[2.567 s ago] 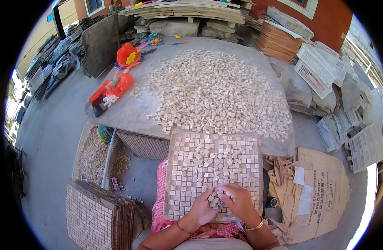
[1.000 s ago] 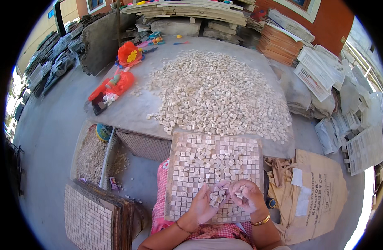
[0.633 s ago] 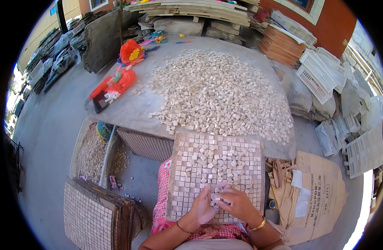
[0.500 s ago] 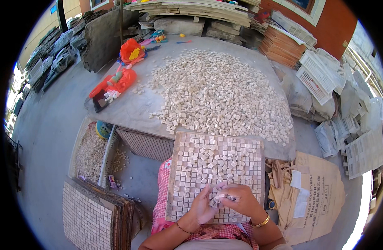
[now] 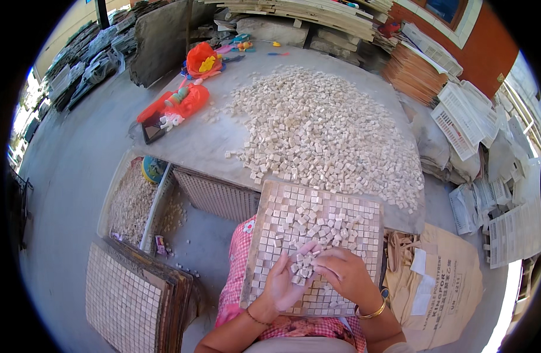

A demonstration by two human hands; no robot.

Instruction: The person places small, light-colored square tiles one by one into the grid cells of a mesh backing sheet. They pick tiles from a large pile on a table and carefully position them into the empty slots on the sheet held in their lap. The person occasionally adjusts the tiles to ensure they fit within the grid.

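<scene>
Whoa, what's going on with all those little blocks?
A person is handling small, pale stone-like blocks over a square board marked out like a grid. The left hand is cupped open with a little heap of blocks in it, and the right hand has its fingers at that heap. Many squares on the board are filled, and loose blocks lie scattered on top. Beyond it, a big pile of blocks is spread over a grey table.

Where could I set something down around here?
Bare patches: the grey table between the red bag and the cube pile; the floor left of the white crate. The pile itself and the tiled board, strewn with loose cubes, are crowded.
</scene>
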